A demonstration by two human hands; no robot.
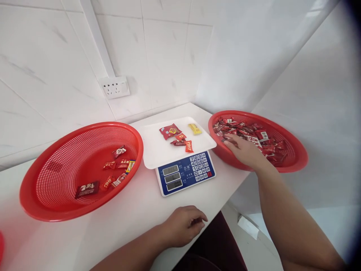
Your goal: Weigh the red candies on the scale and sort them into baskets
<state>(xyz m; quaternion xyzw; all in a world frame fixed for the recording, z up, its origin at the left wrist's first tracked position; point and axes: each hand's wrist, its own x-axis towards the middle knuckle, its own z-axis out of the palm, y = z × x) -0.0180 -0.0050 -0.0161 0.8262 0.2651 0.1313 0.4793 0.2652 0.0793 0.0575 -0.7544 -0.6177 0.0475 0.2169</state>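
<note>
My right hand [244, 148] reaches over the near rim of the right red basket [301, 160], its fingers stretched out and touching the wrapped candies [254, 141] heaped inside. No candy shows clearly in its grasp. Close to the table's front edge, my left hand [184, 226] hovers or rests with loosely curled fingers, thumb apart and nothing held. Between the baskets stands a blue-and-white digital scale [184, 171]. On its white tray [152, 150] lie a larger dark red packet [170, 131], a yellow candy [194, 129] and a few small red candies [189, 146].
At the left, another red mesh basket [31, 188] holds several wrapped candies [108, 183]. A white tabletop [132, 229] carries everything, with walls behind and to the right. A power socket [115, 88] is on the tiled wall. Part of another red object [1, 244] shows at the left edge.
</note>
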